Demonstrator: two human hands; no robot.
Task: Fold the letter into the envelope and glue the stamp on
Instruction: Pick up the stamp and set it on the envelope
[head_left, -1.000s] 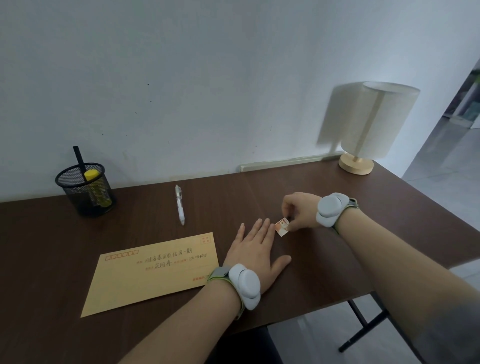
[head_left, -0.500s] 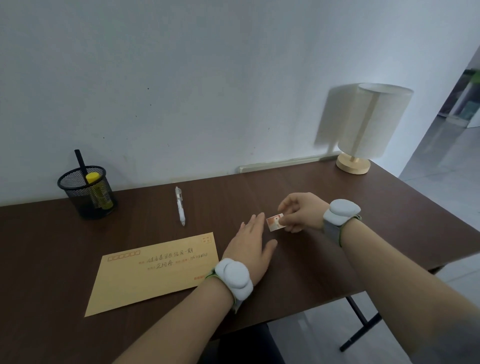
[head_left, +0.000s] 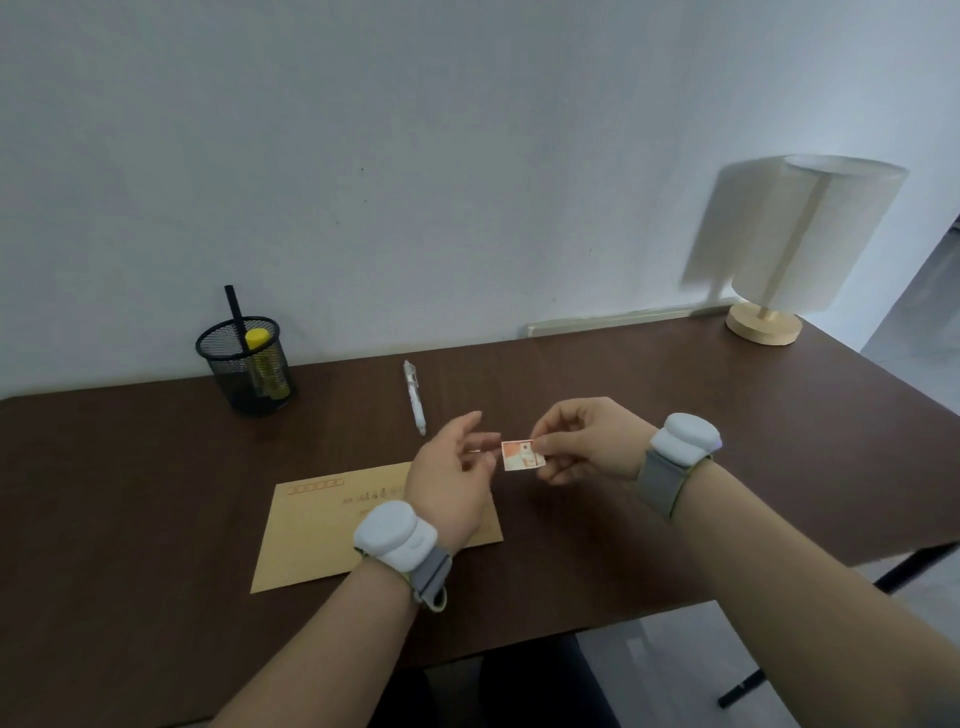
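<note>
pen cup: a black mesh pen cup (head_left: 247, 365) stands at the far left of the counter (head_left: 130, 493), close to the wall; a black stick and a yellow-capped tube poke out of it.
pen: a white pen (head_left: 414, 396) lies flat on the counter right of the cup, running near to far, well apart from the cup.
envelope: a tan envelope (head_left: 322, 530) lies flat near the middle of the counter, address side up, with a row of red boxes at its far left corner and handwriting along the far edge; its right part is hidden behind the left wrist.
left hand: the left hand (head_left: 452, 475) is raised above the right end of the envelope, fingers relaxed and loosely spread, gripping nothing; its fingertips point at the stamp and come just beside its left edge. whether they touch it cannot be told. a white pod on a grey strap sits on the wrist.
stamp: a small orange and white stamp (head_left: 522, 455) is held in the air between the two hands, above the counter, just right of the envelope's far right corner.
right hand: the right hand (head_left: 587, 441) pinches the stamp's right edge between thumb and fingers, the other fingers curled under. it wears the same white pod and grey strap.
lamp: a lamp (head_left: 795, 244) with a pale shade and a round wooden base stands at the far right corner of the counter.
</note>
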